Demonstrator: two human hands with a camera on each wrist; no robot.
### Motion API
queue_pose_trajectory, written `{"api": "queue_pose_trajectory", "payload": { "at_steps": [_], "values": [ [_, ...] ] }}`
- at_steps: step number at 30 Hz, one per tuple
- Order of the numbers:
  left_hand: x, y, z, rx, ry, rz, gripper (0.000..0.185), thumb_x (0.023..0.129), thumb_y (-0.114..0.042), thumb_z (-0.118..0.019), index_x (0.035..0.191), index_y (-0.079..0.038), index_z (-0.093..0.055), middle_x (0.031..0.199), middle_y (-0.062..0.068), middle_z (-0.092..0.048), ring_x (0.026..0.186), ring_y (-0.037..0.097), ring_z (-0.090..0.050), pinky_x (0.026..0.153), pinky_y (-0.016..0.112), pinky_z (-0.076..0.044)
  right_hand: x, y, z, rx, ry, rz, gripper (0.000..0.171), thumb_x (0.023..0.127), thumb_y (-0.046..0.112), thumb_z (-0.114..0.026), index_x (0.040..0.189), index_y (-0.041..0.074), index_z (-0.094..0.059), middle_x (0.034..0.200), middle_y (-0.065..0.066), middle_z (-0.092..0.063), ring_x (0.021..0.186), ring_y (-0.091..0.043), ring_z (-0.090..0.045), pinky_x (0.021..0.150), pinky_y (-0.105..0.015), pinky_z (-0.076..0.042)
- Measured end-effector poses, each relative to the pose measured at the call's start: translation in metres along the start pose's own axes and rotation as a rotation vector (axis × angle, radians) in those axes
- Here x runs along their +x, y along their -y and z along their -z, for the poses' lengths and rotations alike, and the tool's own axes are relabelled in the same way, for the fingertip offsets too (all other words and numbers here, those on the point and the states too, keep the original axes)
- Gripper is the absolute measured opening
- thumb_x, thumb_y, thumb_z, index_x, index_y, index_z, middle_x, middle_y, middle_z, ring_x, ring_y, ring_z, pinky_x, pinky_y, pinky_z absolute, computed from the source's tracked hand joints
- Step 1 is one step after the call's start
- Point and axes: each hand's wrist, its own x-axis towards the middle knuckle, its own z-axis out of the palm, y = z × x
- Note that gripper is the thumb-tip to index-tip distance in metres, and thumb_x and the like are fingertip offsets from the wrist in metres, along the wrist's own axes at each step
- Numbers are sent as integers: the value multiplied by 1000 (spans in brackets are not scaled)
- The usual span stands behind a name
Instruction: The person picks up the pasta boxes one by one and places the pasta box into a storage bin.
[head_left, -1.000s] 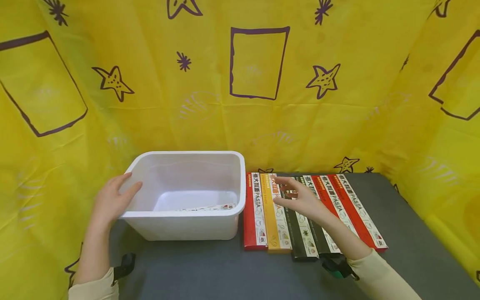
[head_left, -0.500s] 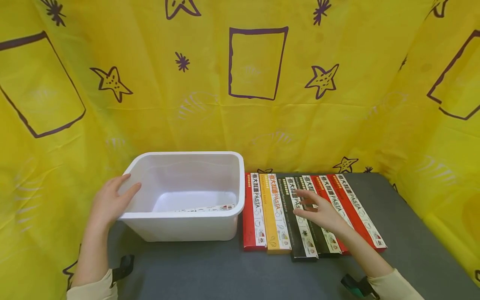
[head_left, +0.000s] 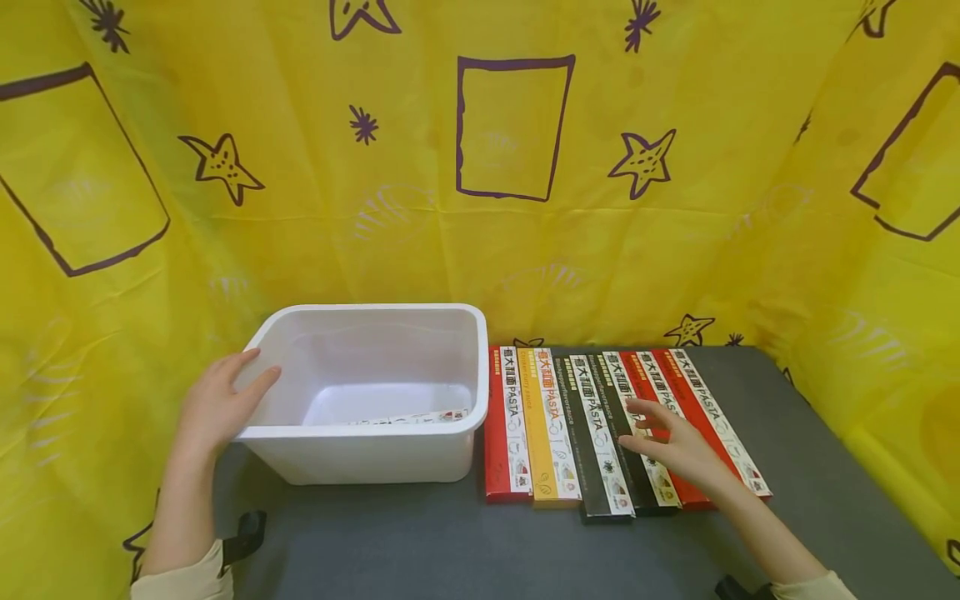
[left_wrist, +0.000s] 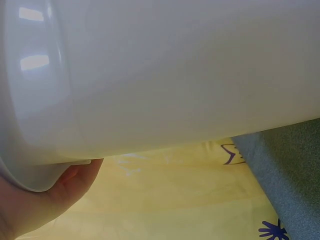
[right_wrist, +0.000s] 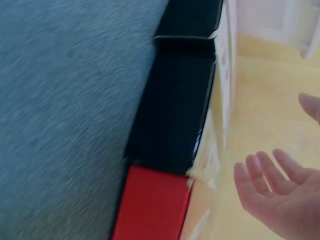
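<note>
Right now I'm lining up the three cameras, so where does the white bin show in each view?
Head: the white bin sits left of centre on the grey table, the left hand on its left rim.
Left wrist: its side wall fills the upper frame.
Right wrist: too blurred to tell.
Shared landmark: the grey table.

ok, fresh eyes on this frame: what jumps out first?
The yellow cloth with purple stars and rectangles fills the background. On the dark table, a white bin sits left, the left hand on its rim. Right of it lies a row of pasta boxes, the open right hand over them.
</note>
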Motion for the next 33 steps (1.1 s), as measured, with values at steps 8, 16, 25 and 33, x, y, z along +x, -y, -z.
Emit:
{"api": "queue_pose_trajectory", "payload": {
  "at_steps": [8,16,25,33],
  "values": [
    [1,0,-1,5,2,-1,69,101,-46,-44,144,8,-37,141,40,-33,126,59,-29,100,72,-23,-13,-17,11,-30,-37,-13,65,91,31,-69,145,8,-42,142,-22,-46,120,-45,-51,84,-54,-53],
    [0,0,0,-12,16,19,71,101,-47,-44,145,7,-35,142,40,-31,126,59,-28,99,73,-23,-26,-30,25,-93,-81,-55,69,90,35,-70,144,4,-42,138,-24,-49,116,-44,-53,79,-41,-53],
    [0,-1,0,-7,12,16,70,101,-47,-43,145,7,-36,142,40,-31,126,59,-28,99,73,-23,-36,-43,41,-174,-122,-99,71,90,41,-67,144,4,-41,139,-26,-48,118,-47,-49,87,-62,-45],
    [1,1,-1,-6,7,11,69,101,-46,-44,144,8,-37,142,40,-32,126,59,-29,99,72,-24,-42,-59,54,-201,-141,-138,76,90,42,-67,143,-3,-37,138,-33,-44,116,-53,-48,88,-64,-44]
  ]
}}
